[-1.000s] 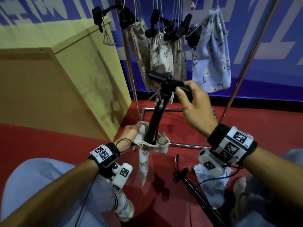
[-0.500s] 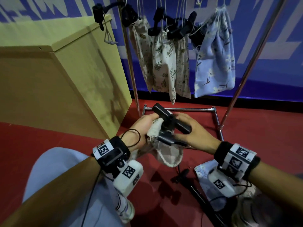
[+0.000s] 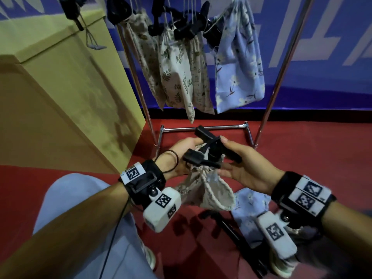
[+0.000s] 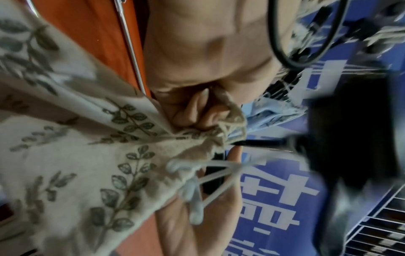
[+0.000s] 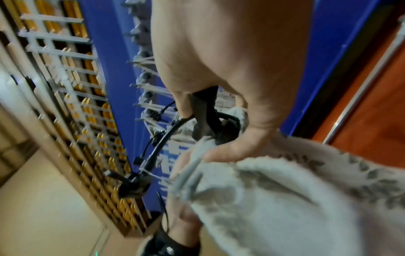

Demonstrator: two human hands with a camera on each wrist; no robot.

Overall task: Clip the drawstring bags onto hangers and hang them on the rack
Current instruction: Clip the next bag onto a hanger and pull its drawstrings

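A beige leaf-print drawstring bag (image 3: pixel 215 192) hangs between my two hands, low over the red floor. My left hand (image 3: pixel 182 154) pinches its gathered top (image 4: pixel 192 121), and its white drawstring (image 4: pixel 197 181) dangles loose. My right hand (image 3: pixel 233 160) grips a black clip hanger (image 3: pixel 210 144), thumb and fingers round its clip (image 5: pixel 206 112), right at the bag's mouth. I cannot tell whether the clip bites the cloth. The rack (image 3: pixel 203 128) stands just ahead, with beige leaf bags (image 3: pixel 175 67) and a blue floral bag (image 3: pixel 239 63) hanging from black hangers.
A yellow-green box (image 3: pixel 60 87) stands at the left, against the rack's left pole. On the floor by my right wrist lie a blue floral bag (image 3: pixel 248 208) and another black hanger (image 3: pixel 237 234). My knees fill the lower edge.
The hanger has come down from upright in front of the rack to low between my hands. My left hand has brought the bag's top up to its clip.
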